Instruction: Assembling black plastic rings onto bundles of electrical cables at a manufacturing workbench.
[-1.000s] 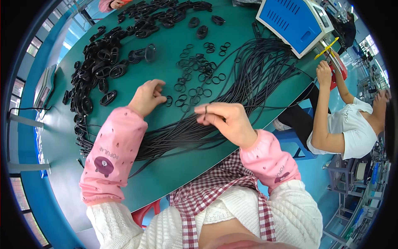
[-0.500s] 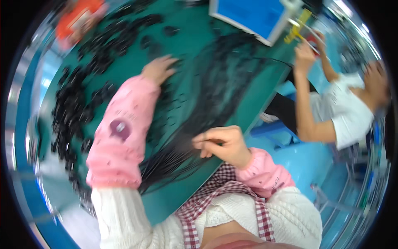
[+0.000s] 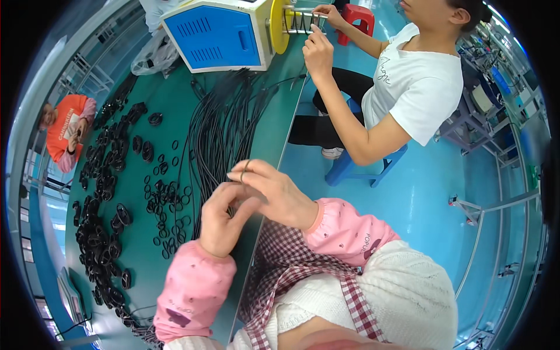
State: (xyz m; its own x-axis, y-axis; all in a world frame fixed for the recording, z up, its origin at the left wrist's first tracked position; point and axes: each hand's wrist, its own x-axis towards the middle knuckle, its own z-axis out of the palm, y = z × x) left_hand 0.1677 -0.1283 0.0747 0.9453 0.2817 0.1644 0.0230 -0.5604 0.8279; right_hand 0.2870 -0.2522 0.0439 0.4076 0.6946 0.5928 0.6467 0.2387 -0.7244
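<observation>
My left hand (image 3: pixel 223 220) and my right hand (image 3: pixel 279 197) meet above the near edge of the green table. Both have bent fingers drawn together, and whatever they pinch is hidden or too small to name. A thin dark loop (image 3: pixel 244 170) sits round a finger of my right hand. Just beyond the hands lies a long loose bunch of black cables (image 3: pixel 216 131), its near end partly covered by them. Small black rings (image 3: pixel 165 195) are scattered to the left of my left hand.
Coiled black cables (image 3: pixel 102 224) form a long heap down the left side. A blue-and-white machine (image 3: pixel 219 38) with a yellow disc (image 3: pixel 280 26) stands at the far end. At right, a seated co-worker (image 3: pixel 402 87) reaches to its rods. Another person in orange (image 3: pixel 65 131) is far left.
My left hand has come back from the far tabletop to join my right hand. The view has shifted, bringing the machine and co-worker further into it.
</observation>
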